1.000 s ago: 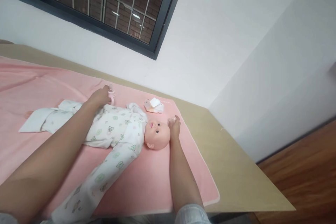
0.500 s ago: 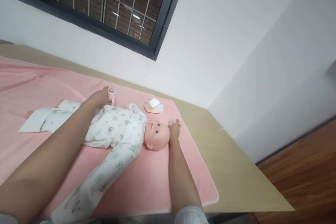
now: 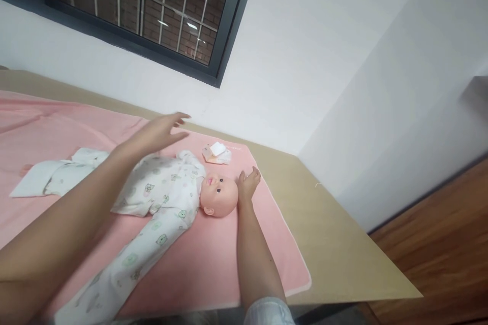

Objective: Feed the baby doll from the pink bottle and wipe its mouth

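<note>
Pink doll head (image 3: 219,195) lies beside right hand (image 3: 249,184), grip unclear; left hand (image 3: 162,132) open, farther away.

Up ahead of you, a dark window frame (image 3: 231,20) is set in the white wall (image 3: 290,51), with metal bars (image 3: 163,2) and brickwork (image 3: 173,35) visible through the glass. At your lower right, beyond the table (image 3: 335,249), you have a brown wood-grained surface (image 3: 438,244) (door or panel, you can't quite tell).
</note>
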`<state>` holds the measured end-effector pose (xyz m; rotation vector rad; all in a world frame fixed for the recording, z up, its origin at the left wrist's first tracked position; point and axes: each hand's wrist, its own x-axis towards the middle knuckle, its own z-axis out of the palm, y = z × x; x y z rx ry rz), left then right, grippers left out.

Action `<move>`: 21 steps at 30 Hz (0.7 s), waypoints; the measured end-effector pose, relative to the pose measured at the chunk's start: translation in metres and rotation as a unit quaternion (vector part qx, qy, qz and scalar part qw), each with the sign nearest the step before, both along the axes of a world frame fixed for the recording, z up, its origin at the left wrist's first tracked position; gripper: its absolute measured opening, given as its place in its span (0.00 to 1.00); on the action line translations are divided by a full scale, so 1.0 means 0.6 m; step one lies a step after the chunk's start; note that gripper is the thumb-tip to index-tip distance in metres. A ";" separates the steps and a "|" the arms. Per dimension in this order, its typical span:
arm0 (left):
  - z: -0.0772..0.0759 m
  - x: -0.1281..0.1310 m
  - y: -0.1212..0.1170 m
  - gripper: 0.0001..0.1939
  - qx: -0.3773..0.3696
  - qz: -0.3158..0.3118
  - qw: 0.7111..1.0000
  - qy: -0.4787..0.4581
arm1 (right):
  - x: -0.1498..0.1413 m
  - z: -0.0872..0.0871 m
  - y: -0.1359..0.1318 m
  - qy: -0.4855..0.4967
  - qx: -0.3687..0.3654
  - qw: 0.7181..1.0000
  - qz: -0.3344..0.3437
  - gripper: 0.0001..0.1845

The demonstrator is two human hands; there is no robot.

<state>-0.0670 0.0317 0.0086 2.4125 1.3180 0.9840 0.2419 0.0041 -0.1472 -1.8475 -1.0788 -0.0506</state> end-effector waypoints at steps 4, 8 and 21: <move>-0.004 0.095 -0.015 0.29 -0.073 -0.176 0.977 0.095 | -0.009 -0.004 0.009 -0.065 0.076 0.993 0.058 0.24; -0.020 0.172 0.013 0.27 -0.175 -0.285 0.927 0.170 | -0.019 -0.011 0.020 -0.085 0.083 0.988 0.100 0.21; -0.101 0.270 0.073 0.38 -0.370 -0.301 0.861 0.176 | -0.019 -0.033 0.027 -0.021 0.028 0.985 0.172 0.27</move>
